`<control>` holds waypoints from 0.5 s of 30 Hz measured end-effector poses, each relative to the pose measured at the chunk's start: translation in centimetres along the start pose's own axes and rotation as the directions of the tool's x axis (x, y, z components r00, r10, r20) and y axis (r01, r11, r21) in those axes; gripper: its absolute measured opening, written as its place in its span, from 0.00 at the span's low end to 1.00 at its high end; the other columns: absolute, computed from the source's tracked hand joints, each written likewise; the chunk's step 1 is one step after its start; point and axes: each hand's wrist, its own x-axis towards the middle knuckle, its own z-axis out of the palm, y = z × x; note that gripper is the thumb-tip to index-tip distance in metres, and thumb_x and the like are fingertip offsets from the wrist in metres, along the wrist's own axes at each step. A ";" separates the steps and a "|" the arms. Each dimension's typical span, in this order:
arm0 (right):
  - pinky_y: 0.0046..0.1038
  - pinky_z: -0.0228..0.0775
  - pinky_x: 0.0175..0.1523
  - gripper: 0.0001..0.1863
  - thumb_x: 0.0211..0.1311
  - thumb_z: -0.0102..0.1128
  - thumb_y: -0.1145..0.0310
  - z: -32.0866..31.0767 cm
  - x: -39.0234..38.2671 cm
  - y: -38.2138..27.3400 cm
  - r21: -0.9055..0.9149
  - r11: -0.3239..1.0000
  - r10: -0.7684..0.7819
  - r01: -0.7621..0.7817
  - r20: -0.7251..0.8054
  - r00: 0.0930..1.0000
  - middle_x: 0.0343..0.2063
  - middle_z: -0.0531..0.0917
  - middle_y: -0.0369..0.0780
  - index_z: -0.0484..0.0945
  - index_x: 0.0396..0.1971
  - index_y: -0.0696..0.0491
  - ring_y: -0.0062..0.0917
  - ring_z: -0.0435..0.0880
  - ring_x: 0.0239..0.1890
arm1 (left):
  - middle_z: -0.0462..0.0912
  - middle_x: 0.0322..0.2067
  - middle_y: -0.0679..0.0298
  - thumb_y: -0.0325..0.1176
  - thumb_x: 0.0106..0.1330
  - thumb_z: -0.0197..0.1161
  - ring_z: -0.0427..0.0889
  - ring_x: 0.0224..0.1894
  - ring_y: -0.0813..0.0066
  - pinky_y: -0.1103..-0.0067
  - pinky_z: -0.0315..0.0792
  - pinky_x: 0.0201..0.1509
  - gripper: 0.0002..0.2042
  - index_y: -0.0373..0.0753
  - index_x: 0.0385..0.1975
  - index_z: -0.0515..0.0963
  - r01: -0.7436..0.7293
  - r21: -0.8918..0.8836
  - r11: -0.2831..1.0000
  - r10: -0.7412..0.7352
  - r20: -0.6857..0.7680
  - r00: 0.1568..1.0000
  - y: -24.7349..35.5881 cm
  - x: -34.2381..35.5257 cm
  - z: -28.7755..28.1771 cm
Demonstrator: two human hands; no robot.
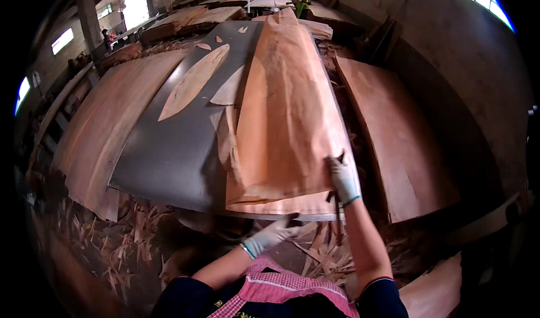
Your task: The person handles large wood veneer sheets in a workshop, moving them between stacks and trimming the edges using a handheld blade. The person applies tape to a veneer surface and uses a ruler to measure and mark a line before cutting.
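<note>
The right arm [367,243] stretches up from lower right, the right hand [344,183] beside the central veneer sheet [284,115]; the left hand [270,237] angles rightward, lower centre. Whether either's clamped, I cannot tell.

rumpled orange wood sheet [287,110] across table [163,163]

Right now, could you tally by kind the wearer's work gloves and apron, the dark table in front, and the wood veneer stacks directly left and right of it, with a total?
White work gloves: 2
Pink checked apron: 1
Dark gray table: 1
Wood veneer stacks directly flanking it: 2
Total: 6
</note>
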 end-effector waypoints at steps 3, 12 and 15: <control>0.18 0.65 0.32 0.14 0.63 0.63 0.62 -14.9 4.4 -2.4 -0.067 0.987 -0.147 0.147 0.002 0.989 0.26 0.80 0.29 0.83 0.33 0.60 0.13 0.72 0.26 | 0.75 0.50 0.58 0.39 0.68 0.59 0.76 0.51 0.73 0.78 0.71 0.57 0.27 0.30 0.61 0.60 -0.114 -0.454 0.884 0.081 -0.090 0.993 -3.4 2.9 2.2; 0.20 0.67 0.30 0.15 0.63 0.61 0.60 -43.7 9.9 -7.9 -0.319 0.945 0.001 -0.069 -0.210 0.978 0.25 0.81 0.32 0.83 0.33 0.59 0.15 0.75 0.25 | 0.69 0.61 0.60 0.56 0.66 0.55 0.67 0.62 0.57 0.60 0.58 0.69 0.31 0.43 0.63 0.63 -0.606 -0.664 0.438 0.027 -0.664 0.747 -6.4 17.7 7.3; 0.21 0.66 0.31 0.15 0.63 0.60 0.60 -50.5 11.7 -7.1 -0.369 0.929 -0.072 0.002 -0.175 0.982 0.24 0.80 0.31 0.83 0.29 0.58 0.15 0.74 0.24 | 0.72 0.59 0.61 0.51 0.69 0.52 0.69 0.61 0.60 0.63 0.61 0.66 0.27 0.41 0.62 0.66 -0.595 -0.689 0.413 0.065 -0.630 0.774 -7.8 22.1 7.3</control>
